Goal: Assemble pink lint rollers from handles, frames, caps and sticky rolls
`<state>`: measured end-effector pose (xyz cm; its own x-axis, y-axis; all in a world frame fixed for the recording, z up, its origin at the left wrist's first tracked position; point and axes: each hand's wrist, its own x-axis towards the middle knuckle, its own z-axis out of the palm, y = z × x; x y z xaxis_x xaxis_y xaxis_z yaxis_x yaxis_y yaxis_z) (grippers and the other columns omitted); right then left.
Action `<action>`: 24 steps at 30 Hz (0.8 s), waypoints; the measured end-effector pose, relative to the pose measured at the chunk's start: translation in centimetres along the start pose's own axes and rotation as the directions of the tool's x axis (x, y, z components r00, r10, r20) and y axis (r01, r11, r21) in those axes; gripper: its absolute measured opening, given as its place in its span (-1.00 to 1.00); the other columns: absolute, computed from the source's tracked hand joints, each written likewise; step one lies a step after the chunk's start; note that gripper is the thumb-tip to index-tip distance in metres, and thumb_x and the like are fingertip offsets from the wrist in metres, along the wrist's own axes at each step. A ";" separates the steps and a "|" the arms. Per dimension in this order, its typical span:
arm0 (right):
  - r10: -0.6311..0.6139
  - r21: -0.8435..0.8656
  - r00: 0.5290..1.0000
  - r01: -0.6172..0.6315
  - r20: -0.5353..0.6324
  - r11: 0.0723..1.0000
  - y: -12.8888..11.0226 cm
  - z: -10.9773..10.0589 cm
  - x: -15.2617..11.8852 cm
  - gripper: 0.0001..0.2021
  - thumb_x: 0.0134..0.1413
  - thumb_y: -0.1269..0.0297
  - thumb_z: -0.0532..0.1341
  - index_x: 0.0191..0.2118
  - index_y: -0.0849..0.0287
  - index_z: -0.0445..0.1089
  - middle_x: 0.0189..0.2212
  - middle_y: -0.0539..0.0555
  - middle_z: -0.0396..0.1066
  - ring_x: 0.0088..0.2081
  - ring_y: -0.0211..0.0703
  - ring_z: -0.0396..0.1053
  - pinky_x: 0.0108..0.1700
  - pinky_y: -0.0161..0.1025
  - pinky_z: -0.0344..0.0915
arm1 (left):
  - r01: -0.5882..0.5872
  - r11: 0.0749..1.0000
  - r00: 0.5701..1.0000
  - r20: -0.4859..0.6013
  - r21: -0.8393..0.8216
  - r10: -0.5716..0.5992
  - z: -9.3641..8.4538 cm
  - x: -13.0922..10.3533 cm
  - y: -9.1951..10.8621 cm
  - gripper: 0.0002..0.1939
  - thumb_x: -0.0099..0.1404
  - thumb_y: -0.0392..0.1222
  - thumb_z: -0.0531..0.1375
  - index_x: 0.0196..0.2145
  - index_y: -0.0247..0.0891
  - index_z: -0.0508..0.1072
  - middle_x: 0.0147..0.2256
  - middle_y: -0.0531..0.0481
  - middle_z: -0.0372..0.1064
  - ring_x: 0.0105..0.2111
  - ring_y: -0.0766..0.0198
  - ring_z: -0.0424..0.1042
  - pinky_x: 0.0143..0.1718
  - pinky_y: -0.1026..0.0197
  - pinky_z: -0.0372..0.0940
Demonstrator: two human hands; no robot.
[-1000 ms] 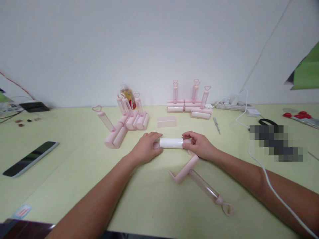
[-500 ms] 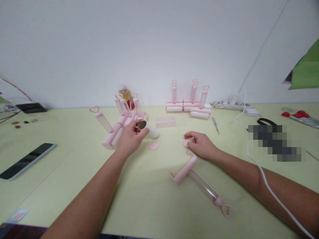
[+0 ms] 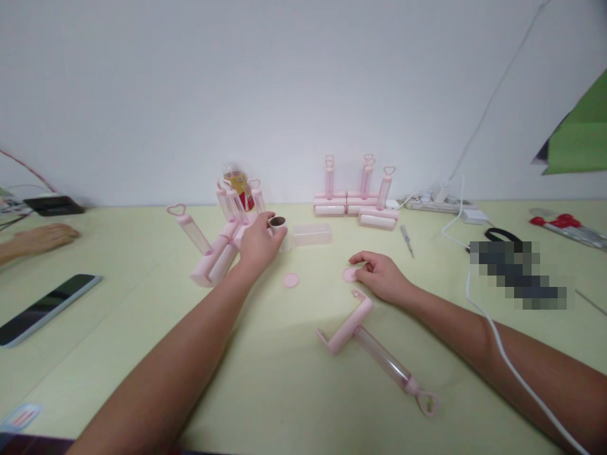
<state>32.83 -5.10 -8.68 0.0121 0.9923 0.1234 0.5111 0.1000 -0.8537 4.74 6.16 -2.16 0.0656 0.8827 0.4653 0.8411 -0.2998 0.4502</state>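
Note:
My left hand (image 3: pixel 260 243) is closed around a white lint roll (image 3: pixel 284 239), which stands upright with its brown cardboard core open at the top. My right hand (image 3: pixel 382 275) rests on the table, fingers curled over the edge of a pink disc (image 3: pixel 349 275). Between my hands lies a second pink disc (image 3: pixel 291 280). A pink lint roller handle (image 3: pixel 348 325) with an unfilled holder and a heart-shaped loop lies in front of my right hand. Beyond the discs is a clear pinkish box-shaped cover (image 3: pixel 312 234).
Assembled pink lint rollers stand at the left (image 3: pixel 208 262) and at the back (image 3: pixel 377 218). To the right are a screwdriver (image 3: pixel 406 240), a power strip (image 3: pixel 434 205), a white cable (image 3: pixel 493 322) and red-handled scissors (image 3: pixel 564 220). A phone (image 3: pixel 52 306) and another person's hand (image 3: pixel 45 239) are at left.
My left hand has moved slightly away and turned the lint roll from tilted to upright. Another person's hand has come in at the left. My right hand has barely moved.

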 end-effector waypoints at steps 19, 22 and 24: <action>0.008 0.454 0.955 -0.149 0.297 0.879 -1.1 -0.7 0.3 -0.65 -0.11 0.42 0.25 -0.10 0.17 0.40 -0.17 0.13 0.50 -0.39 -0.22 0.44 -0.63 -0.43 0.24 | -0.305 0.941 0.762 0.630 0.145 0.150 -1.8 -11.4 5.1 -0.35 0.44 0.14 -0.14 0.31 -0.33 0.10 0.31 -0.39 0.00 0.31 -0.15 0.02 0.24 -0.18 0.02; -0.011 0.567 0.942 -0.193 0.336 0.801 -1.1 -0.8 0.3 -0.55 -0.16 0.48 0.27 -0.04 0.12 0.36 0.03 0.19 0.42 -0.09 -0.04 0.48 -0.55 -0.42 0.35 | -0.288 0.955 0.663 0.735 0.075 0.142 -1.1 -11.9 6.5 -0.24 0.40 0.29 -0.24 0.39 -0.20 -0.08 0.39 -0.36 -0.25 0.37 -0.26 -0.23 0.25 -0.35 -0.15; 0.003 0.600 0.936 -0.229 0.353 0.767 -1.0 -0.9 0.3 -0.54 -0.14 0.48 0.28 -0.03 0.11 0.35 0.05 0.19 0.41 -0.07 -0.05 0.49 -0.49 -0.40 0.41 | -0.294 0.955 0.642 0.750 0.046 0.161 -0.5 -11.1 7.5 -0.24 0.38 0.32 -0.27 0.40 -0.08 -0.12 0.40 -0.32 -0.31 0.36 -0.33 -0.26 0.23 -0.43 -0.20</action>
<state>33.07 -4.97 -7.32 -0.2907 0.9546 -0.0653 -0.1267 -0.1061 -0.9862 10.05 -6.08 -3.57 0.5802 0.7895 -0.2003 0.8086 -0.5288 0.2579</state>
